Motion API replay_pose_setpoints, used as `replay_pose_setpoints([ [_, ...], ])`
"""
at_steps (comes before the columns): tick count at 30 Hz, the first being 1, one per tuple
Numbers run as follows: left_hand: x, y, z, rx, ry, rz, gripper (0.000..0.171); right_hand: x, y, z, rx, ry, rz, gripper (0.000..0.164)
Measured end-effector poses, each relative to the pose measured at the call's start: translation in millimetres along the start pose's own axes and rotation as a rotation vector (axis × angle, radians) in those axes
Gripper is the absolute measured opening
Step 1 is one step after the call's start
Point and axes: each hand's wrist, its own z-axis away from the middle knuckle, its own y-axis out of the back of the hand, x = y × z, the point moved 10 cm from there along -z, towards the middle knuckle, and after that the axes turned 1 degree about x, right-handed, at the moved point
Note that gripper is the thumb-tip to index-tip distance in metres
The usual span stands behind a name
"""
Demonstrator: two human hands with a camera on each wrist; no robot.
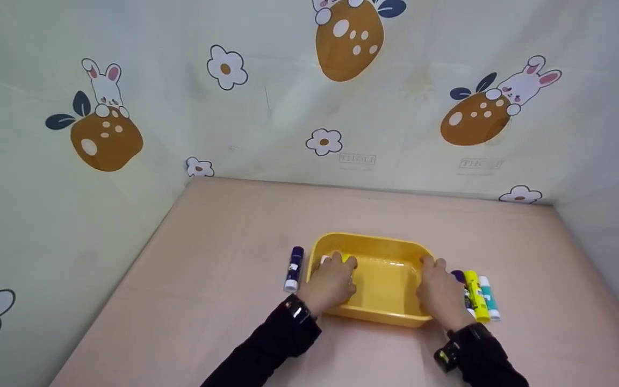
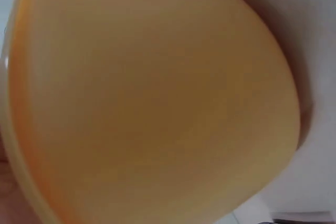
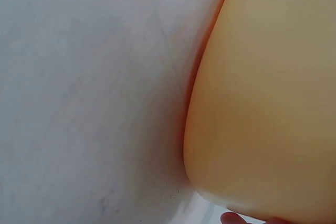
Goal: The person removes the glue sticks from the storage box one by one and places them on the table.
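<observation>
A yellow plastic tray (image 1: 384, 318) stands on the table, and its outer wall (image 2: 157, 103) fills most of the left wrist view. My left hand (image 1: 328, 285) reaches over the tray's left end, fingers bent down over a yellow piece (image 1: 346, 258) and a white piece (image 1: 324, 260) that look like glue sticks. The hand covers most of both, so a grip on them cannot be made out. At the right end my right hand (image 1: 441, 293) grips the tray's rim. Its fingertips (image 3: 236, 218) show beside the tray wall (image 3: 262, 103) in the right wrist view.
Left of the tray lies a dark blue glue stick (image 1: 294, 269) with a white end. To its right lie a yellow glue stick (image 1: 476, 295), a teal and white one (image 1: 489, 298) and a dark blue one (image 1: 457, 276), partly behind my right hand. Patterned curtain walls (image 1: 272, 118) enclose the table (image 1: 223, 242).
</observation>
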Motion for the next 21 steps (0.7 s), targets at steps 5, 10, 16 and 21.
replay_pose_setpoints([
  [5, 2.4, -9.9, -3.3, -0.064, 0.023, 0.014, 0.037, 0, 1, 0, 0.008, 0.003, -0.002, 0.049],
  [10, 10.4, -15.8, -7.1, -0.086, -0.029, 0.027, 0.036, -2, 4, 2, 0.044, 0.031, 0.026, 0.048],
  [16, 17.3, -22.4, -8.8, -0.132, -0.043, 0.044, 0.032, -2, 3, 2, 0.020, 0.012, 0.015, 0.049],
  [21, 16.6, -25.4, -9.6, -0.150, -0.029, 0.088, 0.033, -1, 1, 1, -0.005, -0.009, 0.000, 0.050],
])
